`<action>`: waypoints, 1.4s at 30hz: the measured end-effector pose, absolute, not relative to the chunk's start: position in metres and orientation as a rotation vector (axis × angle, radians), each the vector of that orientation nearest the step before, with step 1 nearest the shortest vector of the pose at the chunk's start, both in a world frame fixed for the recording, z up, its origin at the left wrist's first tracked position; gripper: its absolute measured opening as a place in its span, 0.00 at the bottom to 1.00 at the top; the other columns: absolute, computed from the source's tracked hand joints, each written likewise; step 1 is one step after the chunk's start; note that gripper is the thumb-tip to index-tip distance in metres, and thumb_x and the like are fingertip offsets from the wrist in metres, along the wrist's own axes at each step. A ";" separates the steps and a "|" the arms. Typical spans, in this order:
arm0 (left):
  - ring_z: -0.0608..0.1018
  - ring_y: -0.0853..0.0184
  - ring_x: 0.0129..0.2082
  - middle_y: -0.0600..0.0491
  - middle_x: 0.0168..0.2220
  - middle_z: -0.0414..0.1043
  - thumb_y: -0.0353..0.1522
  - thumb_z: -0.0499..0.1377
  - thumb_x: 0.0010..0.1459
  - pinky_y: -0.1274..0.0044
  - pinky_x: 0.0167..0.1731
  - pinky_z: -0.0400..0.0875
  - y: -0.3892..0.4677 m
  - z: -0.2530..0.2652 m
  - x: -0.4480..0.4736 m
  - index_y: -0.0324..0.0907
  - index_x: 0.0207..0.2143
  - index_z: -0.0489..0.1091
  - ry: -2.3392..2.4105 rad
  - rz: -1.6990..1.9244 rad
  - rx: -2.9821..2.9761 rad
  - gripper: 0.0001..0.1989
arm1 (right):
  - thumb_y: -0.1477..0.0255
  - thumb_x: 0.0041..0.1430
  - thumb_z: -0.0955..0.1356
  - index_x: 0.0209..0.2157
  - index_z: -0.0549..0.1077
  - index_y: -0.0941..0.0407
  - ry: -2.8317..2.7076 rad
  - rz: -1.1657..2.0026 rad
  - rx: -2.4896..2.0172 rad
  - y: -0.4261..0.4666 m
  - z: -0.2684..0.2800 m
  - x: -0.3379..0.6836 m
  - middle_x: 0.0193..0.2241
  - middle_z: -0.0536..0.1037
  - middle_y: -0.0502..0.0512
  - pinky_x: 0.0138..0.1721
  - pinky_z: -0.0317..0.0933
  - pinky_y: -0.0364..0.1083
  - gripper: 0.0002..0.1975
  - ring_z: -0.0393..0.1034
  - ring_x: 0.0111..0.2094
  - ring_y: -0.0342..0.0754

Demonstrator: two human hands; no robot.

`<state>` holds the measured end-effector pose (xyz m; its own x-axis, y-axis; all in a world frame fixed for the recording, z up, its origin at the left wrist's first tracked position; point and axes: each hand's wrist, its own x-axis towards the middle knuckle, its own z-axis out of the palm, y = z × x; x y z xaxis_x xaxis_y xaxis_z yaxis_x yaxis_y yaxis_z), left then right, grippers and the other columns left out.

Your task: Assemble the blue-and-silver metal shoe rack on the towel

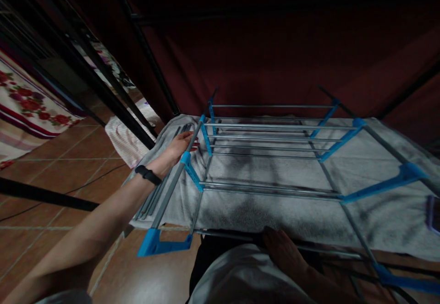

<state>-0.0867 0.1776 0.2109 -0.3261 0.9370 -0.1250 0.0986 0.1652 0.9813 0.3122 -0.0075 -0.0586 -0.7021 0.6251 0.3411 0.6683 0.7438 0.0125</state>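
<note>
Drying rack [268, 189]: left rail [171, 191] crosses over our left hand [179, 144], fingers loosely bent; whether gripping, we can't tell.

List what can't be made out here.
All in the head view:
- Left hand: full grip hidden; the grey rail crosses its fingers.
- Right hand: fingers lost in shadow.
- Rack: near right corner cut off by the picture's edge.
- Purple-rimmed object: cut off by the right edge.

A dark red cloth [275, 66] is blocking the way behind the metal rack [271, 189], while gaps are lying open between its crossbars [278, 126].
</note>
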 end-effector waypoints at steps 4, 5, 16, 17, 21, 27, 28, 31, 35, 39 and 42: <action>0.80 0.65 0.32 0.45 0.38 0.76 0.34 0.58 0.63 0.77 0.28 0.75 0.181 0.204 -0.099 0.37 0.44 0.71 1.566 1.300 0.989 0.11 | 0.83 0.56 0.60 0.45 0.76 0.57 -2.623 -0.062 -0.943 0.002 -0.025 0.332 0.45 0.79 0.60 0.46 0.72 0.52 0.20 0.75 0.45 0.53; 0.81 0.65 0.32 0.45 0.38 0.76 0.35 0.58 0.63 0.77 0.28 0.76 0.181 0.203 -0.102 0.37 0.45 0.71 1.558 1.304 0.976 0.12 | 0.83 0.57 0.59 0.47 0.76 0.57 -2.634 -0.040 -0.945 0.004 -0.013 0.339 0.46 0.79 0.61 0.46 0.72 0.50 0.21 0.76 0.44 0.52; 0.81 0.63 0.31 0.43 0.36 0.78 0.38 0.59 0.63 0.76 0.29 0.77 0.173 0.209 -0.094 0.36 0.41 0.73 1.463 1.283 0.809 0.13 | 0.64 0.74 0.55 0.47 0.75 0.53 -2.540 0.048 -1.261 0.072 0.100 0.360 0.45 0.78 0.57 0.35 0.71 0.47 0.19 0.77 0.37 0.49; 0.81 0.63 0.32 0.42 0.35 0.78 0.38 0.58 0.64 0.75 0.30 0.78 0.173 0.211 -0.093 0.35 0.41 0.73 1.440 1.272 0.798 0.14 | 0.63 0.74 0.55 0.46 0.75 0.54 -2.522 0.028 -1.255 0.080 0.105 0.354 0.44 0.78 0.57 0.33 0.70 0.47 0.20 0.77 0.35 0.48; 0.81 0.62 0.34 0.41 0.36 0.78 0.41 0.54 0.66 0.74 0.33 0.79 0.170 0.217 -0.092 0.36 0.43 0.73 1.357 1.220 0.795 0.17 | 0.61 0.74 0.56 0.44 0.75 0.54 -2.447 -0.057 -1.189 0.104 0.121 0.332 0.40 0.78 0.56 0.29 0.64 0.45 0.20 0.74 0.31 0.46; 0.81 0.61 0.34 0.42 0.36 0.78 0.44 0.56 0.64 0.75 0.33 0.79 0.161 0.218 -0.090 0.38 0.44 0.74 1.337 1.186 0.775 0.19 | 0.62 0.73 0.58 0.44 0.76 0.54 -2.435 -0.086 -1.097 0.121 0.122 0.330 0.36 0.77 0.54 0.33 0.61 0.44 0.18 0.73 0.32 0.44; 0.81 0.61 0.34 0.42 0.36 0.78 0.45 0.56 0.64 0.74 0.33 0.79 0.160 0.217 -0.090 0.37 0.43 0.74 1.343 1.192 0.768 0.19 | 0.62 0.73 0.58 0.44 0.76 0.54 -2.439 -0.083 -1.095 0.122 0.118 0.331 0.36 0.77 0.54 0.33 0.61 0.44 0.18 0.73 0.32 0.44; 0.81 0.60 0.36 0.41 0.36 0.78 0.45 0.55 0.65 0.74 0.34 0.79 0.157 0.209 -0.091 0.37 0.41 0.74 1.389 1.212 0.717 0.19 | 0.62 0.73 0.58 0.44 0.76 0.54 -2.451 -0.086 -1.093 0.123 0.108 0.334 0.38 0.77 0.54 0.34 0.62 0.45 0.19 0.72 0.32 0.44; 0.82 0.59 0.35 0.42 0.35 0.78 0.45 0.53 0.65 0.74 0.32 0.80 0.152 0.196 -0.095 0.38 0.40 0.74 1.452 1.192 0.605 0.19 | 0.62 0.73 0.58 0.44 0.77 0.54 -2.459 -0.120 -1.078 0.125 0.103 0.332 0.38 0.77 0.54 0.37 0.62 0.46 0.18 0.72 0.32 0.45; 0.82 0.55 0.38 0.42 0.34 0.79 0.44 0.56 0.63 0.70 0.31 0.80 0.142 0.186 -0.095 0.41 0.40 0.75 1.428 1.174 0.582 0.17 | 0.63 0.73 0.59 0.44 0.77 0.54 -2.478 -0.134 -1.052 0.129 0.104 0.329 0.38 0.77 0.54 0.39 0.62 0.47 0.18 0.72 0.34 0.46; 0.82 0.53 0.40 0.43 0.35 0.79 0.44 0.59 0.60 0.67 0.32 0.80 0.138 0.182 -0.090 0.43 0.45 0.75 1.414 1.161 0.651 0.17 | 0.63 0.73 0.59 0.45 0.76 0.54 -2.485 -0.124 -1.046 0.134 0.104 0.330 0.38 0.77 0.54 0.39 0.62 0.47 0.17 0.72 0.34 0.46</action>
